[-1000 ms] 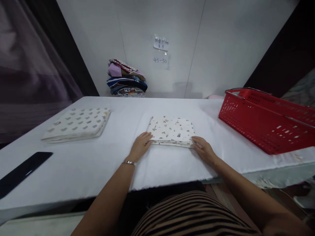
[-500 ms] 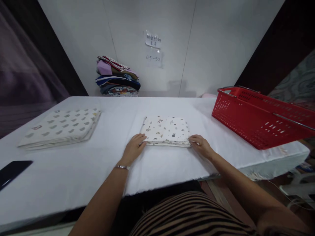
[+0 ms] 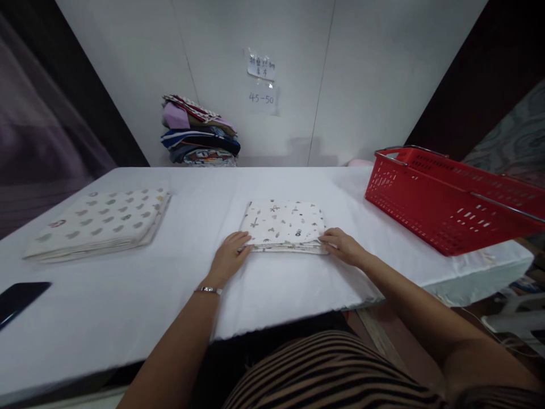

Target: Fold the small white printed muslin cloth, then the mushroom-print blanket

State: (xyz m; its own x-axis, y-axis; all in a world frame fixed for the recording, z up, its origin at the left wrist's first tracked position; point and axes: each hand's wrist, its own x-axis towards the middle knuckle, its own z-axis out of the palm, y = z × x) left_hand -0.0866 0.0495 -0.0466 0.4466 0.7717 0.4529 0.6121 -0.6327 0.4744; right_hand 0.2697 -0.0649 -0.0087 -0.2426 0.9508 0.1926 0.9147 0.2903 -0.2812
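A folded white cloth (image 3: 284, 221) with a small brown and grey print lies flat on the white-covered table, its layered edge toward me. My left hand (image 3: 232, 250) is closed on its front left corner, thumb and fingers pinching the layers. At the front right corner, my right hand (image 3: 340, 244) grips the edge with its fingertips. The upper layers rise slightly there, leaving a gap above the lower ones. Further left rests a larger folded cloth (image 3: 102, 218) printed with grey shapes, touched by neither hand.
A red plastic basket (image 3: 426, 199) with metal handles stands on the table's right side. A dark phone (image 3: 21, 301) lies at the left edge. Behind the table is a stack of folded fabrics (image 3: 200, 133) against the wall, near handwritten paper signs (image 3: 261, 82).
My right hand has shifted slightly inward, and the cloth's upper layers at that corner are lifted a little. My left hand keeps its place at the left corner. The view has shifted slightly.
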